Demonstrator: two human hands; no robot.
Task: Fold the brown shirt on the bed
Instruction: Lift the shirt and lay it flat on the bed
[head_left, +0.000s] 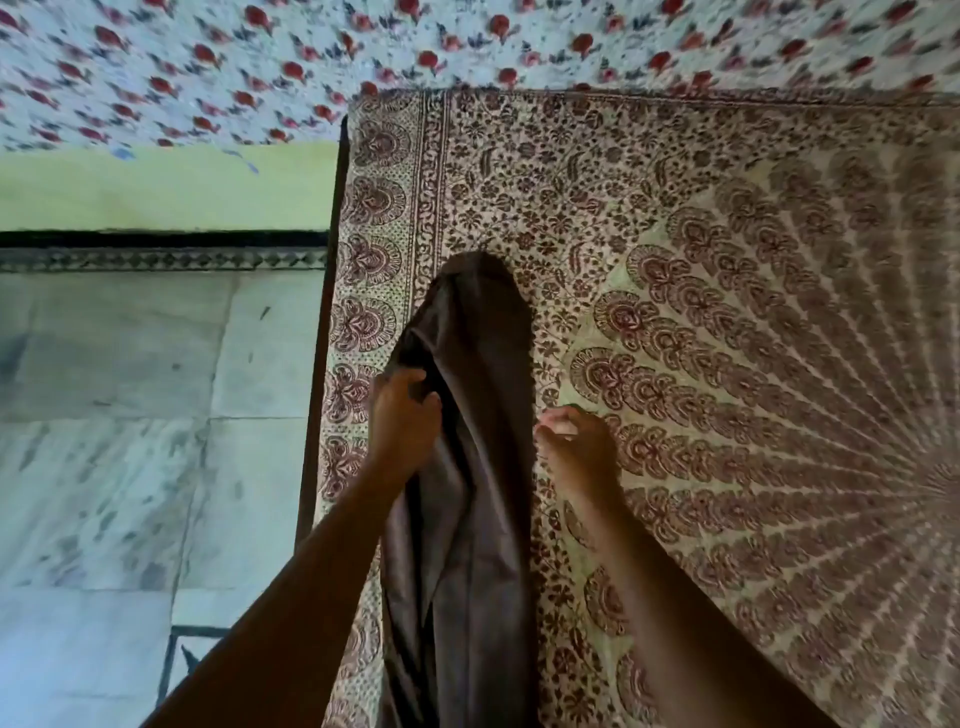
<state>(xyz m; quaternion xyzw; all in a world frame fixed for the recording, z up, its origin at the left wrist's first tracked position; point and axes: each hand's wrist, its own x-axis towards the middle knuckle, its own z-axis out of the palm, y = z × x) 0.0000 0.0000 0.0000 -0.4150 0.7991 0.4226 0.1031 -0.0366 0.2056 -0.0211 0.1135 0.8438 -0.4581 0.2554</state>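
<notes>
— Near the bed's left edge, what do the two hands do?
— Left hand (402, 421) grips the one shirt (467, 467) at its left fold. Right hand (574, 441), fingers curled, sits just beside its right edge; whether it pinches cloth, I cannot tell.
— Room?
— Bedspread (727, 312) lies open to the right and far; floor (130, 415) left.
— Hidden?
— Shirt's near end is cut off.
</notes>
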